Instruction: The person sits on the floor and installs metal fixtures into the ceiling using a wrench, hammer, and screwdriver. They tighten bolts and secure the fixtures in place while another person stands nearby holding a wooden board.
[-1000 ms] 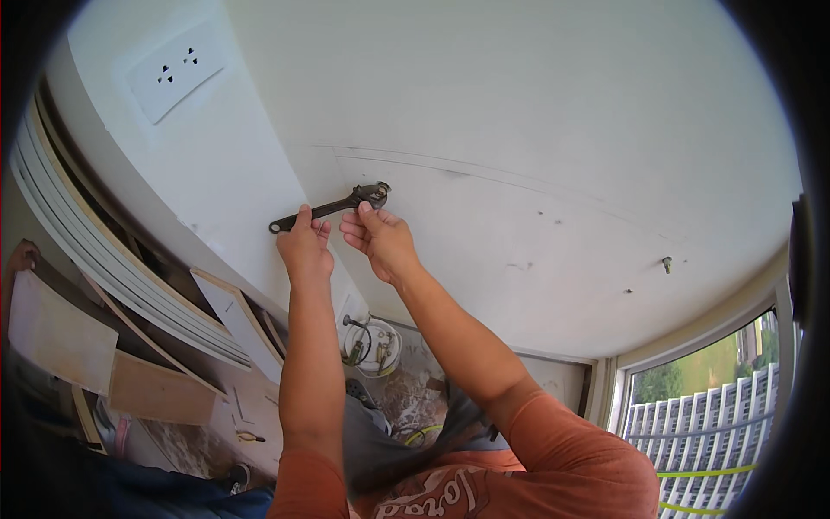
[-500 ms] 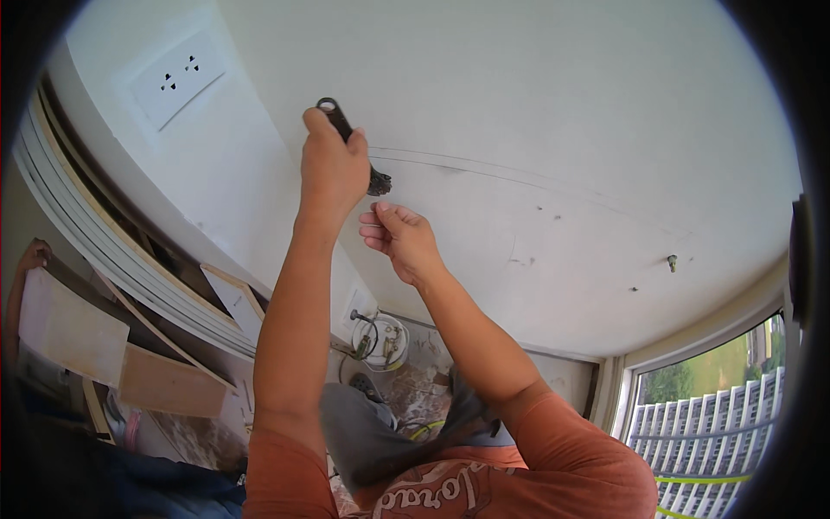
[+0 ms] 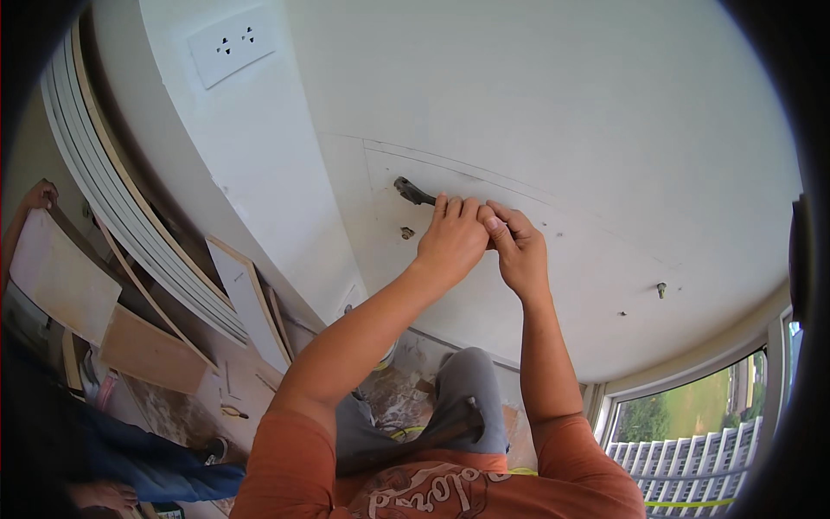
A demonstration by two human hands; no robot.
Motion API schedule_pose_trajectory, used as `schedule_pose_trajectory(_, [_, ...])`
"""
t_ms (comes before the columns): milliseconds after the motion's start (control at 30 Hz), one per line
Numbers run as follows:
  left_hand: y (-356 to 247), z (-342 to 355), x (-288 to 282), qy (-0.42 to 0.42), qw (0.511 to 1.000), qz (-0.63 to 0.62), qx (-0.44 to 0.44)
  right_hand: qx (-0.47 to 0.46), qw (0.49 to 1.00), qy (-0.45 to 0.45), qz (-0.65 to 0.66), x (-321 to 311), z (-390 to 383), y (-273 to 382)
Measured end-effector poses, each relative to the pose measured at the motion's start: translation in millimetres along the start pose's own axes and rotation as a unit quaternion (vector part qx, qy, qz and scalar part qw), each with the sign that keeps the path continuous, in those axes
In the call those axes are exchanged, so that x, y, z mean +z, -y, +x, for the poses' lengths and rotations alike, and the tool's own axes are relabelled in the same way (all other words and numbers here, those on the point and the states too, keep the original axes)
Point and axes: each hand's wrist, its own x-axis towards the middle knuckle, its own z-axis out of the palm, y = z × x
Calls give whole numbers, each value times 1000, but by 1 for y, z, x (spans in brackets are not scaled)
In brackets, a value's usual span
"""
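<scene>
A dark adjustable wrench [image 3: 415, 191] is in front of the white wall, its head pointing up and to the left. My left hand [image 3: 456, 238] is closed around its handle. Close against the left hand, my right hand [image 3: 521, 255] has its fingers curled at the handle's far end, most of which the hands hide. Below the wrench head, apart from it, a small metal fitting [image 3: 407, 233] sticks out of the wall. Another metal fitting [image 3: 661, 291] protrudes farther right. Pencil lines run across the wall above my hands.
A white double socket [image 3: 232, 45] is on the column at upper left. Boards [image 3: 246, 298] lean below it. Another person's hand [image 3: 41, 195] holds a panel [image 3: 65, 264] at far left. Pliers [image 3: 233, 412] lie on the floor; a window [image 3: 692, 424] is at lower right.
The left hand has moved right and down with the wrench, and the wrench has turned. My right hand, earlier apart from it, has come up to the handle. The view has shifted.
</scene>
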Motion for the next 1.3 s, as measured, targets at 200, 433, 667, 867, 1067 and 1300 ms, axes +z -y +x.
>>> schedule_pose_trajectory(200, [25, -33, 18, -43, 989, -138, -18, 27, 999, -23, -14, 27, -30, -60])
schedule_pose_trajectory(433, [71, -83, 29, -198, 866, -277, -366, 61, 996, -23, -61, 138, -61, -138])
schedule_pose_trajectory(667, [137, -79, 11, -16, 925, -189, -330, 34, 997, -4, 68, 236, -21, -146])
schedule_pose_trajectory(867, [153, -66, -21, 89, 934, -153, -310, -60, 979, 166, -102, 233, 15, -118])
schedule_pose_trajectory(1067, [171, -29, -77, 87, 989, 71, -93, 209, 946, 187, 160, 173, 11, -82])
schedule_pose_trajectory(1300, [109, 60, -129, 263, 893, 354, 90, 220, 911, 65, 344, 123, 24, -39])
